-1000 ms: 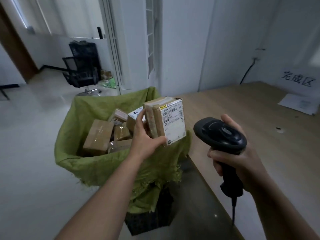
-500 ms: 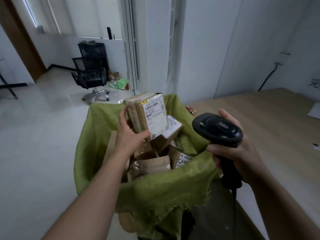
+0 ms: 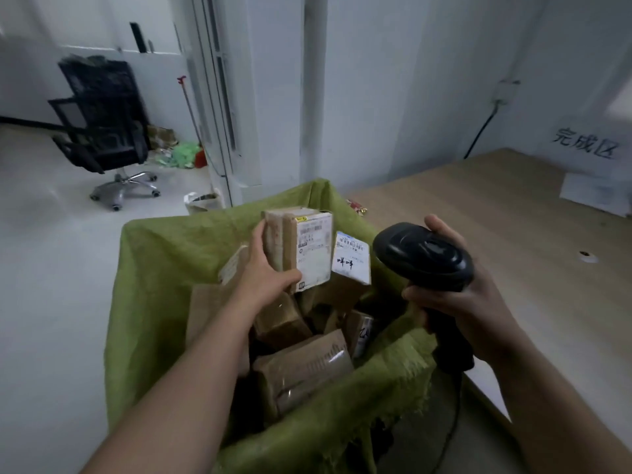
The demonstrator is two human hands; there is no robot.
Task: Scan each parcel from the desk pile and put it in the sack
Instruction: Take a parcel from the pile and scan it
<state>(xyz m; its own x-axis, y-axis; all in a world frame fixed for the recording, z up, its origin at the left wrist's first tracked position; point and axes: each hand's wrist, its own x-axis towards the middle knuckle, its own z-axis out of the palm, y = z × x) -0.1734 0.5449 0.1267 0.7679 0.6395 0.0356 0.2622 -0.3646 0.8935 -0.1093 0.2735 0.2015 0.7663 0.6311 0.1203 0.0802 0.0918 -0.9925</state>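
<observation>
We see the parcel (image 3: 301, 248) held upright over the open mouth of the green sack (image 3: 160, 268), its white label facing us. The left hand (image 3: 270, 278) grips it from the left, thumb at the lower front edge and fingers up its left side. The label carries a barcode and a yellow strip, but its print is too blurred for us to read.

More brown parcels lie below it in the sack. A second parcel (image 3: 352, 258), just to the right, has a white label with handwritten characters that we cannot make out. The nearest parcel (image 3: 304, 371) is bound in shiny tape.

The right hand (image 3: 472, 309) is curled round the handle of a black scanner (image 3: 424, 254) at the sack's right rim. The hand hides most of the handle, and the cord drops into shadow.

To the right is a wooden desk (image 3: 513, 217), with a white sheet (image 3: 595, 193) at its far edge. Above the sheet a wall sign (image 3: 586, 145) reads 完成区. A dark cable (image 3: 478, 135) climbs the white wall to a socket (image 3: 506, 92).

Far left, on the pale floor (image 3: 51, 268), stands a black office chair (image 3: 102, 131), with green litter (image 3: 184, 155) beside it. The lower edge cuts off both forearms.
</observation>
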